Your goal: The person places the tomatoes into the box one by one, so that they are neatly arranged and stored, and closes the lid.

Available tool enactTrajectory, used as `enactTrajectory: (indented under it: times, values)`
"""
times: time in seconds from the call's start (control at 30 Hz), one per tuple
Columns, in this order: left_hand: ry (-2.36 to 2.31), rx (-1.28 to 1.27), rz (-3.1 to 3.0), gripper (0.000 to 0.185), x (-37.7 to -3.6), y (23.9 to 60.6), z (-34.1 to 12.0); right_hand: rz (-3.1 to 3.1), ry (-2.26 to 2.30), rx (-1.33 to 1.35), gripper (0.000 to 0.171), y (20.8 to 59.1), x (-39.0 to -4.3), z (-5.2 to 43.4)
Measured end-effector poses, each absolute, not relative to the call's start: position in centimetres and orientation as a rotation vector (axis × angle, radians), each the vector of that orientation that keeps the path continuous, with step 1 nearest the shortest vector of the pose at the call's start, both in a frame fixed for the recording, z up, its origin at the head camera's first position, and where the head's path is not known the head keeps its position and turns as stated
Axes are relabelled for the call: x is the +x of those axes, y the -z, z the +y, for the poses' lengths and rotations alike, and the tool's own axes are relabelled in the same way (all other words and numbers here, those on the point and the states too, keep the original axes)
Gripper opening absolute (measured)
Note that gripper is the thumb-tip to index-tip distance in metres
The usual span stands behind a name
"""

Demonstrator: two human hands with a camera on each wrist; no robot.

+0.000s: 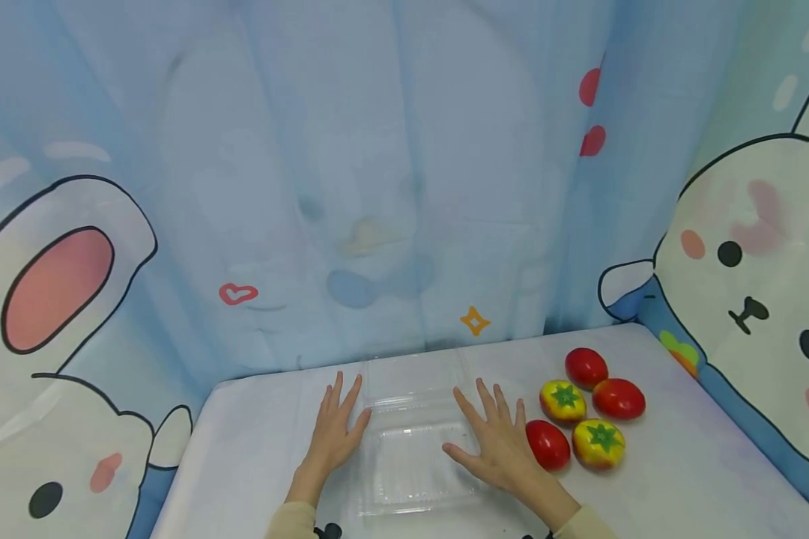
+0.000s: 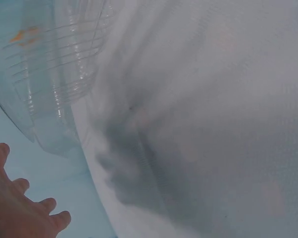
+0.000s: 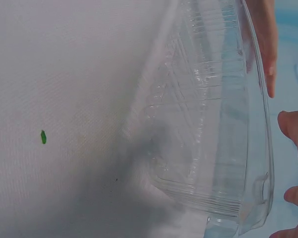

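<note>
Pale blue fabric curtain across the whole upper part of the head view, one backdrop from edge to edge. Below, one worktop under white cloth, spread over the lower middle. To either side, two printed white cartoon animals: long-eared animal at lower left, second animal at the right edge. At lower centre, on the worktop, one clear plastic container, its ribbed walls plainest in the right wrist view.

Two bare hands flanking it. Left hand along the container's left side, spread wide, holding nothing. Right hand at the container's right side, likewise spread wide, holding nothing. Impossible to tell whether either touches the plastic. Two cream sleeves at the bottom edge, one per arm.

Right of the right hand, five tomato-like fruits clustered: three red fruits, the lowest just beside that hand, and two yellow-topped fruits with green star-shaped caps.

Smaller prints on the curtain: one red outline heart left of centre, one orange star right of centre, two solid red shapes at upper right. One green fleck at left of the right wrist view.
</note>
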State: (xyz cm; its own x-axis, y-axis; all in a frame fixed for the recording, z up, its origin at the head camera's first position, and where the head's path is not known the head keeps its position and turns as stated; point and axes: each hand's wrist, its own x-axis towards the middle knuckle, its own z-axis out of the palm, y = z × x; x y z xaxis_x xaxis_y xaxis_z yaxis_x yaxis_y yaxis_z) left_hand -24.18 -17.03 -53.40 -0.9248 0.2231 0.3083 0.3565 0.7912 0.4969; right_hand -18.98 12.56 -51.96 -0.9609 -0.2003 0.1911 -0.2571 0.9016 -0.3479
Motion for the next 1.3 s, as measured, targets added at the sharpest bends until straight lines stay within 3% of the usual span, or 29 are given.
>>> enactTrajectory:
  times: [0.9,1.3]
  values:
    - [1.057,-0.451,-2.765,0.055,-24.8,56.3,-16.7,-2.966,-0.533,0.354,0.088,52.3,-19.0,13.0]
    - [1.141,-0.487,-2.782,0.054,-24.9,56.1,-16.7,-2.870,-0.673,0.403,0.081,49.3,-21.3,16.8]
